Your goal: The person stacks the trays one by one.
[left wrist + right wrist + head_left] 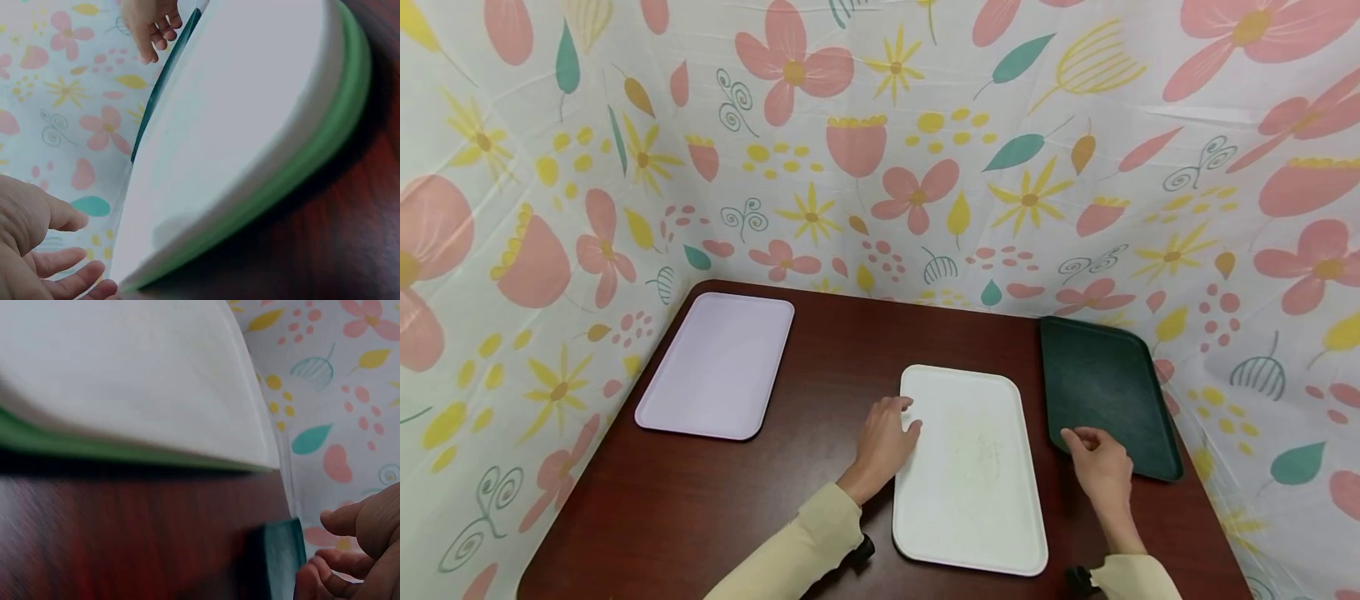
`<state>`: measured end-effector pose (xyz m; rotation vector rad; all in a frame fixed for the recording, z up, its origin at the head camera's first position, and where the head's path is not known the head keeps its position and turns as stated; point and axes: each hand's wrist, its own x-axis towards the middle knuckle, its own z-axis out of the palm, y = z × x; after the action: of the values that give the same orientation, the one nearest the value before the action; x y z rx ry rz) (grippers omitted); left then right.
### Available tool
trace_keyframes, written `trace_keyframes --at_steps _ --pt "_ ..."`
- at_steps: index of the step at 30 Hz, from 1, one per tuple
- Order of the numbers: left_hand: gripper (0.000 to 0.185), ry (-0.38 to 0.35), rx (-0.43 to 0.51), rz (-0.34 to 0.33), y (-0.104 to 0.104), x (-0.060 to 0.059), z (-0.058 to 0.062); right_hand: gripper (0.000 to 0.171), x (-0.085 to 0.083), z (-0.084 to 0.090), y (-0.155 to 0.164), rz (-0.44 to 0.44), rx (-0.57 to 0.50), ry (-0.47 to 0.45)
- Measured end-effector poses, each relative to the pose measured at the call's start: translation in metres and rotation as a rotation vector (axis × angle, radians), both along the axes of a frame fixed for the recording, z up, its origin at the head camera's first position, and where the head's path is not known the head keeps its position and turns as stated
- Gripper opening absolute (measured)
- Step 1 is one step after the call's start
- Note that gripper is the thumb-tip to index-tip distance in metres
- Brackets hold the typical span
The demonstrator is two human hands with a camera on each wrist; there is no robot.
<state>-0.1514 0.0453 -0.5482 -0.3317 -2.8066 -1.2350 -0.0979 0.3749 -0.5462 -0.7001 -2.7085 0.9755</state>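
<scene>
A white tray (970, 475) lies in the middle of the dark wooden table (820, 367); the left wrist view shows its green underside rim (325, 144). My left hand (904, 417) rests at the tray's left edge with relaxed fingers touching the rim; its fingers (62, 262) are spread and hold nothing. My right hand (1078, 437) sits at the near left corner of a dark green tray (1108, 383), its loosely bent fingers (331, 565) just beside that corner (281, 550). The white tray (125, 375) fills the upper left of the right wrist view.
A lilac tray (715, 367) lies at the table's back left. A floral-print sheet (925, 167) walls in the table at the back and both sides. Bare wood shows between the lilac and white trays and along the front left.
</scene>
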Motion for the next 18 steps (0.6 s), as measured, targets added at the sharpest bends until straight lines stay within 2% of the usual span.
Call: trace_keyframes --at_steps 5,9,14,18 --pt "0.036 0.046 0.037 -0.103 0.012 -0.003 0.01 0.05 -0.002 0.005 0.022 -0.046 0.036 0.075" --pt "0.039 0.026 0.066 -0.166 0.025 -0.004 0.019 0.057 -0.004 0.007 0.042 -0.069 0.039 0.099" --pt "0.043 -0.035 0.086 -0.212 0.044 -0.006 0.03 0.068 -0.009 0.012 0.066 -0.103 0.018 0.049" --pt "0.045 -0.051 0.082 -0.249 0.059 -0.007 0.035 0.079 -0.015 0.016 0.085 -0.093 -0.014 -0.025"
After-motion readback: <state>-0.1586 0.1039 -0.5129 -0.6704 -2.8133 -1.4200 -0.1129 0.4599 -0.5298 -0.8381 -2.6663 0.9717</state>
